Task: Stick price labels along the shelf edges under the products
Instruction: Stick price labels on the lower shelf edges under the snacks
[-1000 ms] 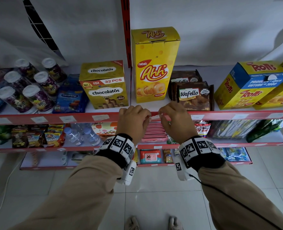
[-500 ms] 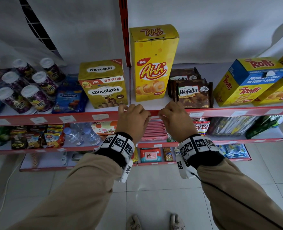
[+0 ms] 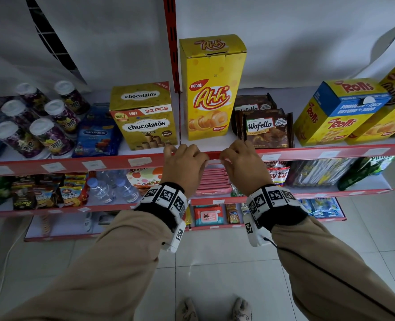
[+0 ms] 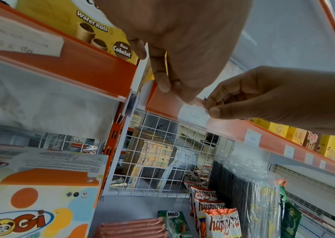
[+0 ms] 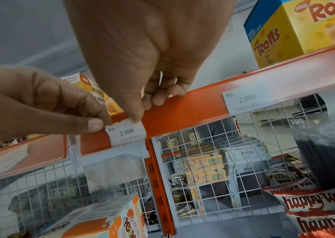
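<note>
A white price label [image 5: 128,133] printed "Rp. 2.000" lies on the red edge strip [image 3: 307,154] of the top shelf, under the yellow Ahh box [image 3: 211,89]. My left hand [image 3: 185,158] pinches the label's left top corner between thumb and forefinger. My right hand [image 3: 240,158] holds its right top edge, with the thumb [image 5: 136,119] pressed on the paper and the other fingers curled over the strip. In the left wrist view the label [image 4: 194,115] sits between both hands' fingertips. From the head view only a sliver of the label [image 3: 213,161] shows.
Other labels sit in the strip, one to the left [image 3: 139,161] and one to the right [image 5: 246,101]. A chocolatos box [image 3: 145,117], Wafello packs [image 3: 267,128] and a Rolls box [image 3: 335,112] stand on the shelf. A red upright post [image 3: 172,42] rises behind. Lower shelves hold snacks.
Both hands stay at the same spot on the strip with the label between them. Only the view has shifted slightly.
</note>
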